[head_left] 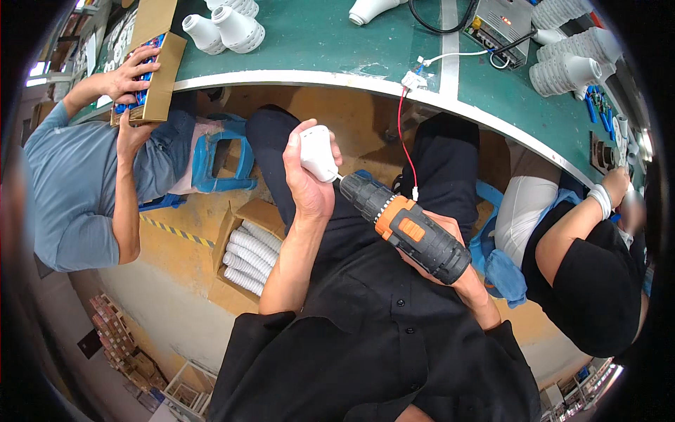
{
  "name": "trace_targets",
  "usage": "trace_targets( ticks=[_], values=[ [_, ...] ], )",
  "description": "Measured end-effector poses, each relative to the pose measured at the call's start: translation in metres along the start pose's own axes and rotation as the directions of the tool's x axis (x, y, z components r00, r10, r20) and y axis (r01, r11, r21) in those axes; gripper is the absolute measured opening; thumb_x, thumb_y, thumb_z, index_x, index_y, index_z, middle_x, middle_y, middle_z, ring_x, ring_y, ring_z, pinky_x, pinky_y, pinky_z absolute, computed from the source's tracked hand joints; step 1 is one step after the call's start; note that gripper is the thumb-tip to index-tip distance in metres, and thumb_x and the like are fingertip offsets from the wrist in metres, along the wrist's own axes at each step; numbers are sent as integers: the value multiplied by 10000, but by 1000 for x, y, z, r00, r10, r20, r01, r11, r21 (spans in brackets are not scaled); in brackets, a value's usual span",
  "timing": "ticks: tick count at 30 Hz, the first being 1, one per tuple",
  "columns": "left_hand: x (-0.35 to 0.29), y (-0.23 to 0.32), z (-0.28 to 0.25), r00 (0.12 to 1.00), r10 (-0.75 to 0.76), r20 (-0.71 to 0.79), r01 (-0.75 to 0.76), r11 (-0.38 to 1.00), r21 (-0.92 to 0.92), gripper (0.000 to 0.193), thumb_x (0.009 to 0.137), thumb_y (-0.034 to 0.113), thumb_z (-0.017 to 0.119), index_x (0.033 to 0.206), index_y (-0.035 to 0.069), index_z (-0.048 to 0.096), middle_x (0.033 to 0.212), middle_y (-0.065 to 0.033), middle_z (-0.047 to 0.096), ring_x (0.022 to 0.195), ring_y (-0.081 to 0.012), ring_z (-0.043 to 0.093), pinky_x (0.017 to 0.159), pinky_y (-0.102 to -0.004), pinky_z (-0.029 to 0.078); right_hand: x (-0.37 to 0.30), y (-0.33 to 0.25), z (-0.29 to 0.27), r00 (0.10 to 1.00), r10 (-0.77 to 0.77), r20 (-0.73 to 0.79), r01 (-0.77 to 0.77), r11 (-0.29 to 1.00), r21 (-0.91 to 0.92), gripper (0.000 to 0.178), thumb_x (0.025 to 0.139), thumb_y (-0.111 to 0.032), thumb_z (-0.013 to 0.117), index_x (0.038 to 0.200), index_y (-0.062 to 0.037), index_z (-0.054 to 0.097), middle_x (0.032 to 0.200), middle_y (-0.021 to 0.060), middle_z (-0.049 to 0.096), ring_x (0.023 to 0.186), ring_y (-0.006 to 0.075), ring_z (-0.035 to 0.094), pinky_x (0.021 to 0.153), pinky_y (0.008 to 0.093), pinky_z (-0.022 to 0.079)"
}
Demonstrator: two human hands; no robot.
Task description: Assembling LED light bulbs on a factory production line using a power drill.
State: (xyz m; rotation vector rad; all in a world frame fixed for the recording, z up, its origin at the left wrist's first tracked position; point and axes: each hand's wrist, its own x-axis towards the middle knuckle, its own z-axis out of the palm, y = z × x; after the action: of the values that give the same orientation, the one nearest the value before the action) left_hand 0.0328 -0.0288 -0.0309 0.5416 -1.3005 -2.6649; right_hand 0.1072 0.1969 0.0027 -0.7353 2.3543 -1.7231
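Observation:
Over my lap, my left hand (309,172) is closed around a white plastic housing (319,155), with its narrower end turned down toward the right. My right hand (436,243) grips a black and orange power drill (404,226) from beneath, and the drill hides most of the fingers. The drill's bit meets the lower end of the housing; how far it goes in cannot be seen. A red cable (400,133) rises from near the drill to a white connector (413,81) at the bench edge.
The green bench (316,42) carries white cone-shaped housings (239,29), stacked housings (562,74) and a metal power supply (500,28). Beside my left arm sits a carton (223,278) of white stacked parts. Co-workers sit at both sides; the left one handles a cardboard box (165,77).

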Motion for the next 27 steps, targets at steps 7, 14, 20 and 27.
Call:
trace_targets(
  ticks=[7,14,20,27],
  values=[
    [4,-7,-3,995,21,96,-15,998,-65,599,1011,556,376,1183,25,593,912,-129,645,691,-195,596,588,-314,472,-3,0,0,999,33,-15,-33,999,-25,291,649,-130,736,863,23,613,810,140,596,712,337,596,664,386,510],
    [8,-6,-3,999,31,22,-30,998,-51,627,1015,556,316,1170,20,602,855,-125,648,630,-196,584,534,-302,463,3,-2,-6,990,39,132,-26,995,-94,284,720,-12,799,977,-24,677,922,127,703,877,344,709,812,380,587],
    [7,-14,7,994,111,-21,-111,994,-4,598,1013,504,278,1139,20,605,757,-113,630,574,-184,557,518,-301,450,9,-20,-5,987,162,23,-162,986,29,256,732,14,761,973,-22,685,957,130,686,856,314,685,771,329,549],
    [-1,-13,14,989,150,-1,-150,987,54,545,1026,487,324,1157,27,585,789,-102,642,610,-166,596,543,-296,473,-2,-22,-7,971,230,64,-231,973,1,221,733,26,759,940,8,683,914,150,705,827,323,716,761,349,568]
  ],
)
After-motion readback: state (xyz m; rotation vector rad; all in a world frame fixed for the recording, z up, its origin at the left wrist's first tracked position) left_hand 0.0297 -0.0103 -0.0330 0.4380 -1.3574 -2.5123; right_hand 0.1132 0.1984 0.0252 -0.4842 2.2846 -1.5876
